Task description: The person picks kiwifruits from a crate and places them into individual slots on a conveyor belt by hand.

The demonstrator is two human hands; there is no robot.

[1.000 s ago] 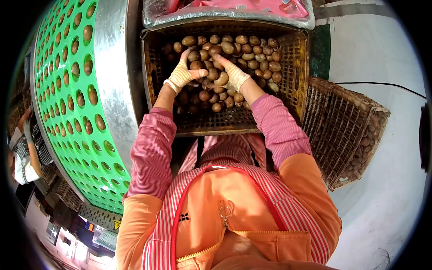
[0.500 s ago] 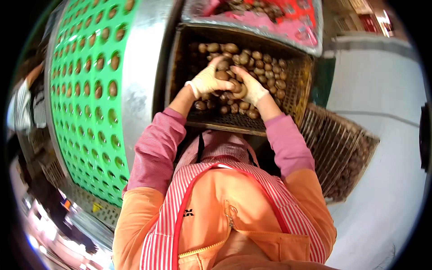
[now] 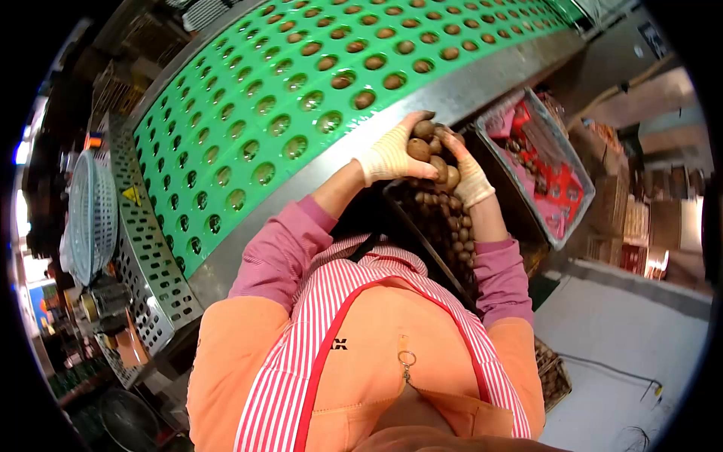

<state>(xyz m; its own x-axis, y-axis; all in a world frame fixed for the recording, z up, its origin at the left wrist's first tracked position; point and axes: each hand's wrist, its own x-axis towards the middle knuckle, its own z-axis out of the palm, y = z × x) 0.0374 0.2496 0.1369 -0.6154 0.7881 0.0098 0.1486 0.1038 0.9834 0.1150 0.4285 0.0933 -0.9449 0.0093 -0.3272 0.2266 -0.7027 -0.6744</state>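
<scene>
My left hand (image 3: pixel 392 157) and my right hand (image 3: pixel 472 179), both in pale knit gloves, are cupped together around a pile of small brown egg-shaped pieces (image 3: pixel 419 149). Their exact kind I cannot make out. The hands are just above the inner metal edge (image 3: pixel 376 132) of a green belt (image 3: pixel 248 192) with rows of round pockets. Brown pieces sit in many pockets toward the top right; those at the lower left show none. Below my hands stands a dark crate (image 3: pixel 433 248) with more of the same pieces, partly hidden by my right arm.
A grey tray lined with red and pink plastic (image 3: pixel 553 143) stands right of the crate, some pieces in it. Perforated metal (image 3: pixel 154 248) and a light blue basket (image 3: pixel 92 215) are at the left. Another crate of pieces (image 3: pixel 553 373) is on the floor at the lower right.
My view has swung left toward the belt. Both hands have lifted out of the crate with a pile of brown pieces and moved over to the belt's metal edge.
</scene>
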